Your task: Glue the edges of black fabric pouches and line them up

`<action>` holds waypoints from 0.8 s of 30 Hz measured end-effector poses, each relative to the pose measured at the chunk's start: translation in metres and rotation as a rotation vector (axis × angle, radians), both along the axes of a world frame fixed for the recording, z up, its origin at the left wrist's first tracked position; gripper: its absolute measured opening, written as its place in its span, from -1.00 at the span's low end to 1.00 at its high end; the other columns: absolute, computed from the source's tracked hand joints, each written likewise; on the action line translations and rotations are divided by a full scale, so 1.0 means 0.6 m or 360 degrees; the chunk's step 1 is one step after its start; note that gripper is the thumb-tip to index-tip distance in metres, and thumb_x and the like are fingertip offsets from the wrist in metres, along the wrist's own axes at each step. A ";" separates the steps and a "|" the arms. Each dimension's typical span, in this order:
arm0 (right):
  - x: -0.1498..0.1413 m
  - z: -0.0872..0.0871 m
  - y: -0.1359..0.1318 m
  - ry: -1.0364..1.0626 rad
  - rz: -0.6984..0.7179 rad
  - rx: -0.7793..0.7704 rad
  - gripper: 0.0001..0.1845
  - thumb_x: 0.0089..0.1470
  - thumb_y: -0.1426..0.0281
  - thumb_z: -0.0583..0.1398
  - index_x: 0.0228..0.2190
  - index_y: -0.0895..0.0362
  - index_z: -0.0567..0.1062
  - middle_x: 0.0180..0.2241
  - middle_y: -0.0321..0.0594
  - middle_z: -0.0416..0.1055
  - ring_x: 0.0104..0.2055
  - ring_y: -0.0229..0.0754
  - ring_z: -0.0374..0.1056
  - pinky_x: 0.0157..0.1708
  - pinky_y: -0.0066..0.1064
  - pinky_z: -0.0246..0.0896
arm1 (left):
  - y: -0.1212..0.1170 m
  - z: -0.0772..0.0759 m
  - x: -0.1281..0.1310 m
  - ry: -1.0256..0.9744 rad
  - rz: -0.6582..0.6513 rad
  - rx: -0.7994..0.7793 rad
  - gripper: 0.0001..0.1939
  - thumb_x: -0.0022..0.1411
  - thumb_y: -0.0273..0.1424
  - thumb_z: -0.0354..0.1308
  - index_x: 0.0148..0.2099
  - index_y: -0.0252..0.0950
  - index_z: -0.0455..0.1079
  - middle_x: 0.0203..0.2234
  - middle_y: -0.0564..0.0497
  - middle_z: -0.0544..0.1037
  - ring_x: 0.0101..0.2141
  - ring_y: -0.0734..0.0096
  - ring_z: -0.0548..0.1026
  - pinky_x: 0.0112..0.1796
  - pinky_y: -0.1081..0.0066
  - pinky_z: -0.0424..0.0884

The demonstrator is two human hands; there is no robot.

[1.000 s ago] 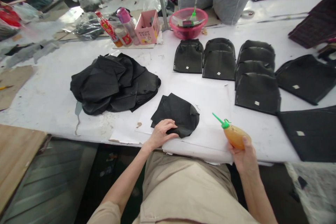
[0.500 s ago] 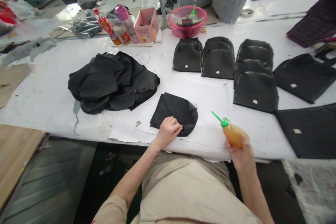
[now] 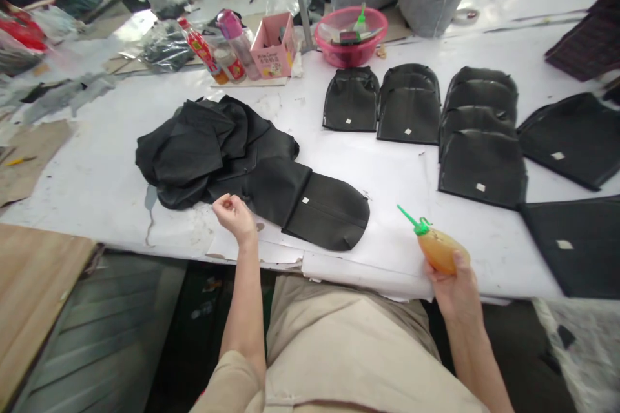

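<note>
My left hand [image 3: 235, 216] is closed, fingers curled, at the near edge of the black fabric pile. Whether it pinches anything is hidden. Beside it, a black fabric piece [image 3: 334, 213] lies opened out on the white paper. Its rounded half with a small white patch faces up, and its other half reaches left against the pile [image 3: 188, 142]. My right hand [image 3: 455, 284] is wrapped around a soft squeeze bottle [image 3: 440, 250] of amber liquid. The bottle's green nozzle points up and left, over the white surface and apart from the fabric.
Several finished-looking black pieces with white patches [image 3: 482, 168] overlap in rows at the right. Behind them stands a pink basin [image 3: 351, 39] with tools. A pink box [image 3: 274, 48], bottles [image 3: 237, 42] and a metal post [image 3: 304, 0] line the back. The table's front edge runs before me.
My left hand has moved left off the folded piece, which now lies opened leftward with its white patch showing. My right hand still holds the bottle. The view has shifted slightly.
</note>
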State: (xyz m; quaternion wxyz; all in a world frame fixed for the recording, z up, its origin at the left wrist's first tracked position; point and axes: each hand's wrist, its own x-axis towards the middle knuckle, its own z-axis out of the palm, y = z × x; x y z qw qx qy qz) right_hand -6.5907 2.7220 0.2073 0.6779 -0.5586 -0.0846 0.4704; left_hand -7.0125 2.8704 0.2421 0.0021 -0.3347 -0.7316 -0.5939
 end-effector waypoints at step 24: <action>0.003 -0.009 -0.004 0.0064 0.0025 0.0045 -0.45 -0.15 0.05 0.51 -0.20 0.14 0.61 -0.31 -0.16 0.60 -0.40 -0.18 0.47 -0.61 -0.50 0.30 | -0.004 -0.025 0.123 0.1087 -0.0722 -0.0830 -0.81 0.42 -0.45 -0.05 -0.18 -0.28 0.40 -0.24 -0.24 0.56 -0.15 0.00 0.54 -0.10 0.15 0.43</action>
